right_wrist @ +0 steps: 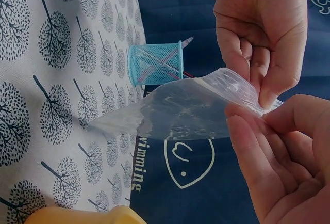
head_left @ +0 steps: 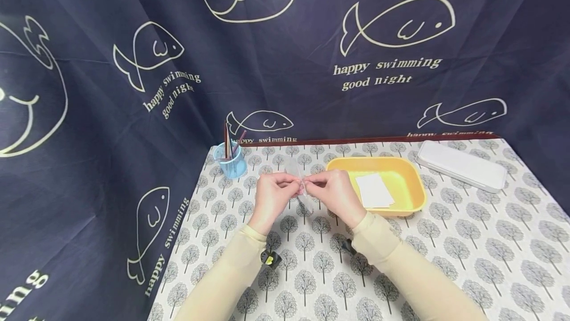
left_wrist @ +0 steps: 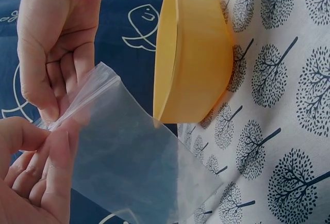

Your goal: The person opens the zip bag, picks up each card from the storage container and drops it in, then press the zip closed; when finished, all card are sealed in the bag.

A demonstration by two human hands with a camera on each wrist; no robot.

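Note:
A clear plastic zip bag (left_wrist: 139,141) hangs from both hands above the table, its body loose and see-through. My left hand (head_left: 274,196) pinches the zip edge between thumb and curled fingers. Right beside it, my right hand (head_left: 335,195) pinches the same edge, the fingertips of both hands nearly touching. In the right wrist view the bag (right_wrist: 180,110) slants down and away from the fingers. Whether its mouth is parted cannot be told.
Behind the right hand stands a yellow tray (head_left: 411,187) with white paper cards (head_left: 373,191) in it. A blue mesh pen cup (head_left: 233,165) with pens is at the back left. A long white case (head_left: 463,165) lies at the back right. Tree-patterned cloth (head_left: 307,281) covers the table.

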